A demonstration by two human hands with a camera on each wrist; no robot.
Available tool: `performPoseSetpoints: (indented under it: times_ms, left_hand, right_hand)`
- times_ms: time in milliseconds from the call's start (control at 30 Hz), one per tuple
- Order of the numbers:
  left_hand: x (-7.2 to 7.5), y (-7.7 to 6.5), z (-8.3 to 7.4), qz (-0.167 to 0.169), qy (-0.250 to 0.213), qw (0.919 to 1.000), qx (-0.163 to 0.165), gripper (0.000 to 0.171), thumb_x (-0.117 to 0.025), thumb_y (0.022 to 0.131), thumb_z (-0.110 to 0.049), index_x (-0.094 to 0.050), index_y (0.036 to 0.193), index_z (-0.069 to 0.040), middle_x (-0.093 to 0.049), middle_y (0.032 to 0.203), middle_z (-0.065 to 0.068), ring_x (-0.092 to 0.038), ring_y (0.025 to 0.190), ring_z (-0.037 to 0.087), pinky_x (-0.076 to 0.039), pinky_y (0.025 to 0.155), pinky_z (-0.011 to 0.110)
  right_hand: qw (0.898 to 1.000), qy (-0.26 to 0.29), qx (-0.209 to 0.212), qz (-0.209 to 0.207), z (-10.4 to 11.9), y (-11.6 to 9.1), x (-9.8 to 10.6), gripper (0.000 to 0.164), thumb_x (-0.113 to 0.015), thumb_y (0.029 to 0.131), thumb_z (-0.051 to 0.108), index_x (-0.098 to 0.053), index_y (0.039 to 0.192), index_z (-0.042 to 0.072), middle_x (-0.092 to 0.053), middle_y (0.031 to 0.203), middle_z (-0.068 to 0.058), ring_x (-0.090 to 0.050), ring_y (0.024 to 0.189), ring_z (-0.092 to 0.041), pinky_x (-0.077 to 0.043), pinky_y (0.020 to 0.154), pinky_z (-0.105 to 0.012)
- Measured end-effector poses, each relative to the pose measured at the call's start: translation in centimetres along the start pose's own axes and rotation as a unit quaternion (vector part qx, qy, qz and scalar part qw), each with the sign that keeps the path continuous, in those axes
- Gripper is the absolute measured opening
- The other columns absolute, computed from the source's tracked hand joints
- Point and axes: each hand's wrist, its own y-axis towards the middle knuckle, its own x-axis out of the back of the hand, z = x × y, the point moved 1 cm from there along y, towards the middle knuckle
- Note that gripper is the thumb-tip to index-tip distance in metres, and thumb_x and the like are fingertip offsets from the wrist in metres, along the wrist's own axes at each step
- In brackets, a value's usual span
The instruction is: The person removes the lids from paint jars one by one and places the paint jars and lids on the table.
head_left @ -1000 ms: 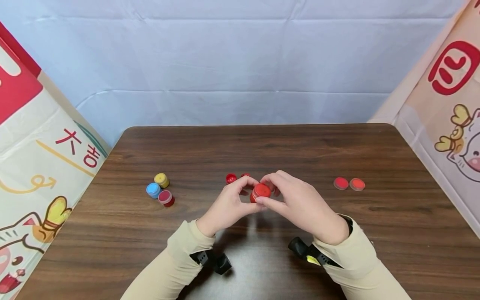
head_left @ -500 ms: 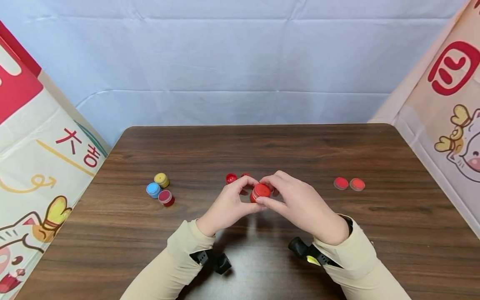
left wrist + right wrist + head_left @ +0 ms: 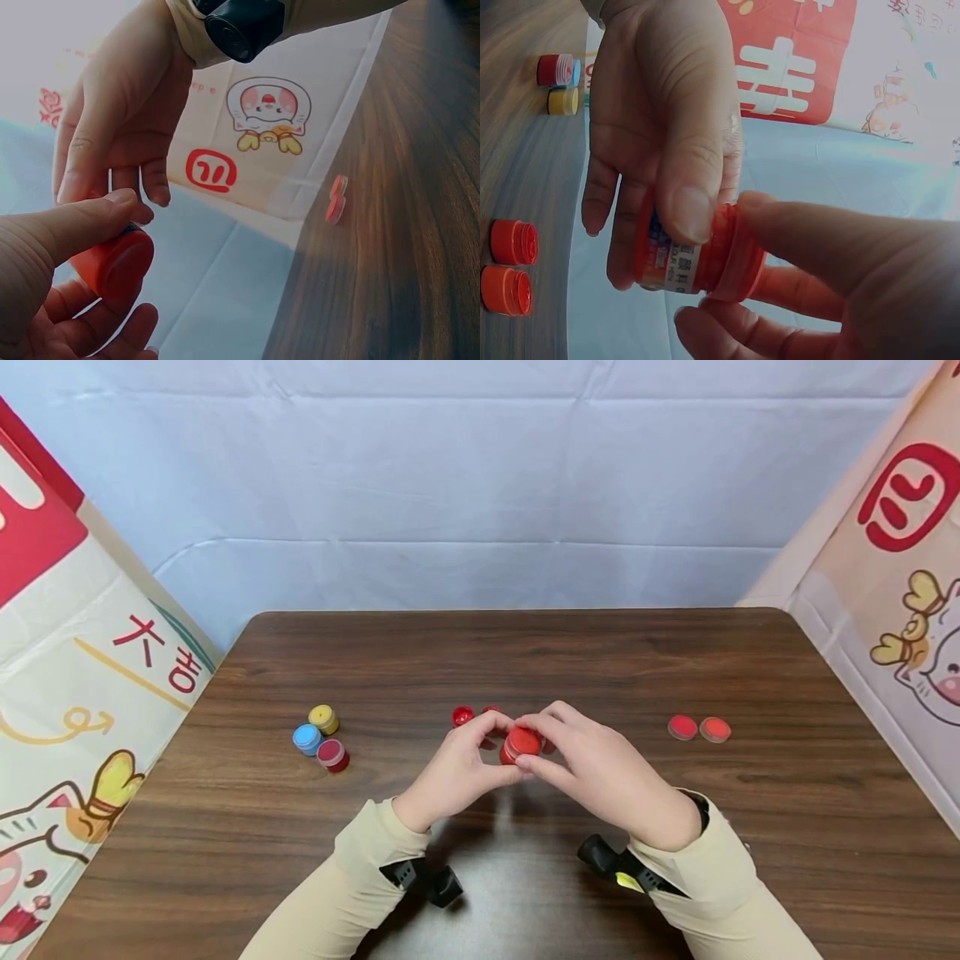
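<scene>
A small red paint jar [image 3: 521, 745] is held above the table between both hands. My left hand [image 3: 465, 768] grips the jar's labelled body, thumb on the near side and fingers round the far side. With thumb and fingers, my right hand [image 3: 600, 764] pinches the red lid [image 3: 740, 259]. In the right wrist view the lid sits on the jar's mouth; whether it is tight I cannot tell. Just behind the left hand stand two uncapped jars, one red [image 3: 514, 241] and one orange-red [image 3: 506, 290]. The head view shows the second only partly, behind the fingers.
Two loose lids, one red [image 3: 682, 727] and one orange-red [image 3: 715, 729], lie on the table at the right. At the left, yellow [image 3: 323, 719], blue [image 3: 307, 740] and dark red [image 3: 333, 756] jars stand grouped. Cloth sheets [image 3: 450, 485] hang behind and beside the wooden table [image 3: 187, 852].
The right hand's fingers have shifted slightly at the lid. Jar and left hand stay in nearly the same place.
</scene>
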Motion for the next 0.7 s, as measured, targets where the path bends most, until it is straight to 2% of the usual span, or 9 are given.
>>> performPoseSetpoints:
  times_ms: [200, 333, 467, 700]
  left_hand:
    - [0.09, -0.04, 0.05, -0.005, 0.011, 0.9999, -0.008, 0.037, -0.078, 0.075, -0.015, -0.059, 0.107, -0.012, -0.062, 0.098, -0.008, -0.054, 0.091, 0.011, -0.045, 0.087, 0.036]
    - [0.10, -0.04, 0.13, -0.006, 0.008, 0.9999, -0.012, 0.036, -0.079, 0.075, -0.016, -0.059, 0.106, -0.013, -0.061, 0.098, -0.010, -0.054, 0.091, 0.009, -0.045, 0.087, 0.038]
    - [0.13, -0.02, 0.08, -0.007, 0.010, 0.9998, -0.013, 0.036, -0.079, 0.075, -0.017, -0.059, 0.105, -0.014, -0.062, 0.098, -0.010, -0.054, 0.091, 0.009, -0.045, 0.087, 0.037]
    - [0.15, 0.12, -0.08, -0.004, 0.004, 1.0000, -0.006, 0.038, -0.079, 0.075, -0.014, -0.059, 0.107, -0.010, -0.063, 0.099, -0.003, -0.054, 0.092, 0.014, -0.045, 0.088, 0.039]
  right_hand:
    - [1.000, 0.018, 0.019, 0.014, 0.03, -0.15, 0.16, 0.041, -0.067, 0.087, 0.022, -0.058, 0.125, 0.009, -0.053, 0.107, 0.001, -0.054, 0.074, -0.004, -0.047, 0.064, -0.023]
    - [0.999, 0.020, 0.030, 0.025, 0.05, -0.21, 0.24, 0.043, -0.066, 0.088, 0.018, -0.055, 0.128, 0.008, -0.052, 0.111, -0.001, -0.053, 0.074, -0.004, -0.047, 0.064, -0.022]
    - [0.999, 0.016, 0.038, 0.025, 0.05, -0.21, 0.28, 0.043, -0.066, 0.088, 0.016, -0.055, 0.129, 0.008, -0.052, 0.113, -0.003, -0.054, 0.075, -0.005, -0.047, 0.065, -0.023]
    - [0.999, 0.024, 0.038, 0.018, -0.01, -0.21, 0.24, 0.041, -0.065, 0.088, 0.015, -0.055, 0.128, 0.008, -0.052, 0.113, -0.002, -0.054, 0.075, -0.005, -0.047, 0.065, -0.023]
